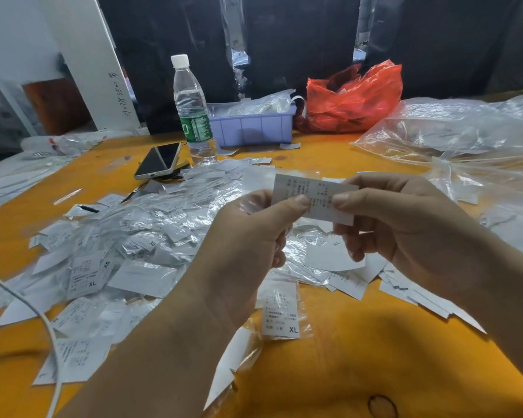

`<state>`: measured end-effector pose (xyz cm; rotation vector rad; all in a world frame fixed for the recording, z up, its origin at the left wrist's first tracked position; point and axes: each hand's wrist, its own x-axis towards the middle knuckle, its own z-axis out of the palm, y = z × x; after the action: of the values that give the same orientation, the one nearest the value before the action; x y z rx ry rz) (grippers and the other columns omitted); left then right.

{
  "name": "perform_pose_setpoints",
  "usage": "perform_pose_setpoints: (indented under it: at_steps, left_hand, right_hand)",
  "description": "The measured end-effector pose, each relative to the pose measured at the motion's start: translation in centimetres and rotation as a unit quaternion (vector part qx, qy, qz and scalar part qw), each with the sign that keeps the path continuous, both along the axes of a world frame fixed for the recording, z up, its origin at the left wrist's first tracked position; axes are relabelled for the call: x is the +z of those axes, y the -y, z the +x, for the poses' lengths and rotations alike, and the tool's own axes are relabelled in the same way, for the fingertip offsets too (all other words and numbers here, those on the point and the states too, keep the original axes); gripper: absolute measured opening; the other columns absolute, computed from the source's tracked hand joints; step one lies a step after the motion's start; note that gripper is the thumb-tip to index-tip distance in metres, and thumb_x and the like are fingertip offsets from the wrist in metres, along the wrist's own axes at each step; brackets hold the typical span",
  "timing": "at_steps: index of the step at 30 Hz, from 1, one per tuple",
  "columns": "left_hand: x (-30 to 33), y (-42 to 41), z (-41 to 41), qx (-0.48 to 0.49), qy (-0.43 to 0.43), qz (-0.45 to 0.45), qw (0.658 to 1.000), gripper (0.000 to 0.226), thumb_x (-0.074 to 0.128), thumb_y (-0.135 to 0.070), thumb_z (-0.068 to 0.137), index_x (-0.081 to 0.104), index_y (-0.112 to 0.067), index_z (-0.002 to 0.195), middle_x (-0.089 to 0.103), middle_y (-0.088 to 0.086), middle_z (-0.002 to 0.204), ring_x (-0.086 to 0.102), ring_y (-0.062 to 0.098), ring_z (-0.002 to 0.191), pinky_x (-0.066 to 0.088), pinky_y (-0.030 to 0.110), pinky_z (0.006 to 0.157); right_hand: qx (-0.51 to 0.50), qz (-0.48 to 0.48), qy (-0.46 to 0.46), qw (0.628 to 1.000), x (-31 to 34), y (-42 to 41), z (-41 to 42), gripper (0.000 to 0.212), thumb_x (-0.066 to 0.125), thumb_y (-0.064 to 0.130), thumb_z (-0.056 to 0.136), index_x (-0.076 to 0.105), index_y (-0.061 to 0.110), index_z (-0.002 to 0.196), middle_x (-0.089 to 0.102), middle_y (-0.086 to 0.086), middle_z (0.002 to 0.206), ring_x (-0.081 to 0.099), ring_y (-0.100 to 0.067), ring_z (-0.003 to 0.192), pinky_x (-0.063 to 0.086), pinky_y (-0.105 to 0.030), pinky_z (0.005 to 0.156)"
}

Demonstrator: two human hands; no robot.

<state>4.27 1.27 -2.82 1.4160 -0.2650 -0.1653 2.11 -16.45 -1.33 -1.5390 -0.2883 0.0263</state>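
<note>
Above the heap of bagged tags [139, 245] on the orange table [344, 357], left hand [248, 236] and right hand [405, 224] pinch one label [317, 191] between thumbs and fingers.

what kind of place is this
Likely a garment labelling or packing bench: the left hand and right hand pinch a printed label, XS and XL tags cover the table, clear bags beside.
</note>
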Motion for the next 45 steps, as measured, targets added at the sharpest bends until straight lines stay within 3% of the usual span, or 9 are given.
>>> perform_pose_setpoints:
  at_steps: [7, 13, 20, 25, 31, 34, 39, 41, 45]
  left_hand:
    - [-0.3, 0.3, -0.3, -0.005, 0.009, -0.005, 1.0, 0.011, 0.072, -0.021, 0.081, 0.076, -0.025, 0.072, 0.042, -0.008, 0.054, 0.038, 0.004, 0.044, 0.035, 0.016, 0.042]
    - [-0.4, 0.3, -0.1, 0.014, -0.003, 0.003, 1.0, 0.011, 0.074, -0.029, 0.069, 0.073, -0.018, 0.073, 0.043, -0.007, 0.054, 0.037, 0.005, 0.046, 0.035, 0.018, 0.043]
    - [-0.3, 0.4, -0.6, -0.037, -0.011, 0.05, 0.998, 0.018, 0.072, -0.037, 0.07, 0.07, -0.024, 0.057, 0.038, -0.006, 0.055, 0.035, 0.007, 0.047, 0.036, 0.018, 0.046]
    - [-0.3, 0.5, -0.5, -0.038, -0.009, 0.038, 0.999, 0.002, 0.074, -0.031, 0.07, 0.074, -0.029, 0.068, 0.04, -0.004, 0.057, 0.036, 0.008, 0.047, 0.036, 0.018, 0.046]
    - [0.8, -0.9, 0.1, -0.046, -0.052, 0.091, 0.993, 0.022, 0.077, -0.028, 0.071, 0.073, -0.015, 0.088, 0.063, -0.003, 0.071, 0.051, 0.006, 0.057, 0.043, 0.018, 0.05]
    - [1.3, -1.6, 0.7, 0.005, -0.053, 0.137, 0.989, 0.006, 0.068, -0.013, 0.083, 0.07, -0.017, 0.086, 0.071, 0.001, 0.067, 0.055, 0.01, 0.058, 0.046, 0.02, 0.05]
    - [0.7, -2.5, 1.4, 0.122, 0.041, 0.34, 0.932, 0.017, 0.069, -0.02, 0.084, 0.062, -0.033, 0.092, 0.073, -0.006, 0.075, 0.06, 0.005, 0.06, 0.048, 0.024, 0.052]
    - [0.5, -2.9, 1.6, 0.17, 0.066, 0.401, 0.898, 0.02, 0.068, -0.021, 0.081, 0.058, -0.035, 0.092, 0.069, -0.009, 0.08, 0.061, 0.009, 0.066, 0.042, 0.025, 0.054]
    - [0.1, -3.1, 1.7, 0.213, 0.078, 0.475, 0.85, 0.026, 0.065, -0.025, 0.081, 0.057, -0.033, 0.104, 0.062, -0.011, 0.098, 0.06, 0.013, 0.085, 0.046, 0.03, 0.067]
  right_hand:
    - [-0.036, 0.014, 0.046, 0.998, -0.4, -0.6, -0.4, 0.005, 0.071, 0.019, 0.065, 0.074, 0.016, 0.068, 0.063, -0.007, 0.061, 0.053, -0.015, 0.049, 0.046, -0.024, 0.045]
    - [-0.058, 0.024, 0.048, 0.997, -0.5, -0.1, -0.1, 0.014, 0.065, 0.003, 0.082, 0.076, 0.01, 0.076, 0.067, -0.011, 0.067, 0.055, -0.017, 0.051, 0.047, -0.025, 0.046]
    - [-0.058, 0.01, 0.057, 0.997, -0.9, -0.5, -0.3, 0.022, 0.071, 0.021, 0.066, 0.072, 0.007, 0.083, 0.066, -0.008, 0.065, 0.055, -0.016, 0.051, 0.045, -0.024, 0.046]
    - [-0.025, 0.021, 0.018, 0.999, -0.6, -0.5, -0.3, 0.023, 0.065, 0.029, 0.075, 0.071, 0.007, 0.079, 0.065, -0.008, 0.069, 0.054, -0.018, 0.053, 0.046, -0.025, 0.047]
    - [-0.094, -0.1, 0.033, 0.99, -0.5, 0.0, 0.0, 0.018, 0.063, 0.003, 0.088, 0.073, 0.011, 0.074, 0.062, -0.002, 0.056, 0.051, -0.011, 0.047, 0.043, -0.023, 0.044]
    - [-0.119, -0.211, 0.086, 0.967, -0.8, 0.0, 0.2, 0.016, 0.066, 0.008, 0.086, 0.073, 0.016, 0.074, 0.064, 0.005, 0.056, 0.051, -0.001, 0.046, 0.04, -0.016, 0.045]
    - [-0.174, -0.33, 0.123, 0.92, -1.7, 0.6, 0.7, 0.006, 0.068, 0.017, 0.087, 0.07, 0.022, 0.085, 0.064, 0.005, 0.064, 0.055, -0.003, 0.055, 0.045, -0.019, 0.05]
    - [-0.196, -0.434, 0.141, 0.868, -1.9, 0.9, 0.8, 0.011, 0.063, 0.018, 0.089, 0.068, 0.023, 0.097, 0.061, 0.013, 0.077, 0.055, -0.002, 0.068, 0.041, -0.016, 0.057]
    - [-0.162, -0.605, 0.099, 0.773, -1.9, 1.0, 0.6, 0.03, 0.058, 0.034, 0.087, 0.061, 0.02, 0.114, 0.05, 0.011, 0.111, 0.039, -0.014, 0.114, 0.044, -0.035, 0.089]
